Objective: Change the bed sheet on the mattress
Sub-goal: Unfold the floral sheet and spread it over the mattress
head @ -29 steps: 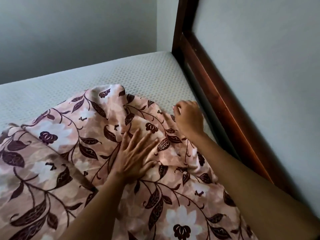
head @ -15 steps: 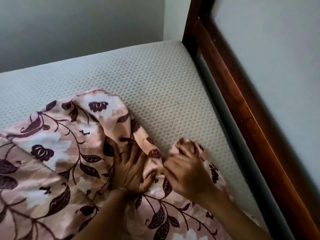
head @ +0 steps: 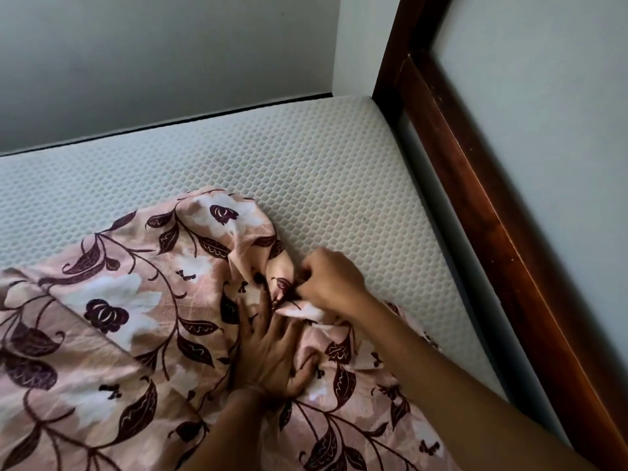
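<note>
Toward one o'clock the mattress [head: 306,171] lies bare; right hand [head: 329,283] pinches a sheet [head: 119,300] fold, left hand [head: 272,351] presses it, fingers spread. Most work looks left.

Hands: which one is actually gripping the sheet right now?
The right hand, nearer the bed frame: its fingers are curled, pinching a fold of the floral sheet. The left hand only presses on it with fingers spread flat.

A home bedroom: bare mattress [head: 306,171] in a dark wooden bed frame [head: 482,212], plain walls [head: 153,52].
</note>
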A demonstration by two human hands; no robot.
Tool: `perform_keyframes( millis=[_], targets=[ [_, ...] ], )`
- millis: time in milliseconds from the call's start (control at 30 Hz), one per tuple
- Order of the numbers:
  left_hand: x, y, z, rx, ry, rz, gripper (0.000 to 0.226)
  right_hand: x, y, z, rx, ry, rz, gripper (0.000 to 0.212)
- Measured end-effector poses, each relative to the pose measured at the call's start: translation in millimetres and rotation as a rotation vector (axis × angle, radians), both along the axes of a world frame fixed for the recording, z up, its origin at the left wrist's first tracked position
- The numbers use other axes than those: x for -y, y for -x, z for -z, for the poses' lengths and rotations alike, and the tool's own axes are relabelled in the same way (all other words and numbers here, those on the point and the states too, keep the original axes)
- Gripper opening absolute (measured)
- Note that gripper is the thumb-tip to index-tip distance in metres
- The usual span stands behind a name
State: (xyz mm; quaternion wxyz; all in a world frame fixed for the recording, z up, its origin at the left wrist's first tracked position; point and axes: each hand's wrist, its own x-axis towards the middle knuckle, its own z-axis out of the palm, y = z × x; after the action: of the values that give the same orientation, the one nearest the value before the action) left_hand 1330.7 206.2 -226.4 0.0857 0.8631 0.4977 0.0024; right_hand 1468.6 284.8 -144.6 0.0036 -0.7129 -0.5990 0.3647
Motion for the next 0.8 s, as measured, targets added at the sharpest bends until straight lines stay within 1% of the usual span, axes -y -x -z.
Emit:
perform_keyframes(
  millis=[67, 100, 133, 167, 267, 300, 333, 367, 400, 467, 500, 534, 567, 600, 634, 667, 700, 734, 767, 800],
  targets=[
    [-1, 1, 1, 0.009, -0.008, -0.003, 0.069, -18, -21, -1, -0.078, 0.030, 0.183, 0.015],
    [-2, 1, 1, 0.027, -0.013, 0.000, 0.070, -31, -34, -2, -0.079, -0.001, 0.276, 0.012],
    [-2, 1, 1, 0.046, -0.014, 0.005, 0.070, -47, -47, -6, -0.039, -0.065, 0.342, 0.010],
    [-3, 1, 1, 0.058, -0.013, 0.009, 0.069, -62, -59, -11, 0.050, -0.163, 0.354, 0.010],
    [-3, 1, 1, 0.056, -0.030, 0.016, 0.068, -103, -90, -38, 0.432, -0.540, 0.243, 0.022],
    [-3, 1, 2, 0.056, -0.034, 0.017, 0.068, -112, -97, -48, 0.497, -0.630, 0.211, 0.025],
    [-2, 2, 4, 0.058, -0.039, 0.019, 0.068, -117, -101, -54, 0.538, -0.676, 0.164, 0.026],
    [-2, 2, 5, 0.064, -0.051, 0.024, 0.068, -119, -101, -56, 0.589, -0.654, 0.079, 0.027],
    [-2, 3, 6, 0.073, -0.056, 0.028, 0.069, -118, -97, -55, 0.644, -0.554, -0.030, 0.029],
    [-1, 3, 5, 0.101, -0.057, 0.027, 0.069, -110, -82, -44, 0.717, -0.224, -0.195, 0.033],
    [-1, 3, 5, 0.106, -0.065, 0.026, 0.068, -105, -75, -39, 0.748, -0.118, -0.213, 0.036],
    [-2, 2, 4, 0.106, -0.073, 0.029, 0.067, -103, -68, -37, 0.768, -0.116, -0.209, 0.037],
    [-2, 2, 5, 0.104, -0.076, 0.033, 0.066, -105, -62, -38, 0.769, -0.215, -0.199, 0.035],
    [-2, 2, 5, 0.107, -0.078, 0.035, 0.068, -109, -57, -40, 0.754, -0.362, -0.177, 0.031],
    [-2, 3, 6, 0.109, -0.084, 0.038, 0.071, -116, -49, -39, 0.686, -0.496, -0.150, 0.029],
    [-2, 3, 8, 0.114, -0.092, 0.043, 0.073, -122, -39, -37, 0.564, -0.560, -0.133, 0.028],
    [-2, 3, 8, 0.123, -0.099, 0.044, 0.074, -127, -28, -35, 0.401, -0.546, -0.124, 0.026],
    [-2, 3, 9, 0.133, -0.097, 0.042, 0.073, -130, -15, -32, 0.262, -0.460, -0.139, 0.026],
    [-1, 3, 9, 0.145, -0.093, 0.037, 0.072, -132, -4, -27, 0.165, -0.367, -0.183, 0.028],
    [-1, 3, 9, 0.156, -0.085, 0.032, 0.071, -130, 4, -23, 0.110, -0.292, -0.233, 0.030]
  ],
)
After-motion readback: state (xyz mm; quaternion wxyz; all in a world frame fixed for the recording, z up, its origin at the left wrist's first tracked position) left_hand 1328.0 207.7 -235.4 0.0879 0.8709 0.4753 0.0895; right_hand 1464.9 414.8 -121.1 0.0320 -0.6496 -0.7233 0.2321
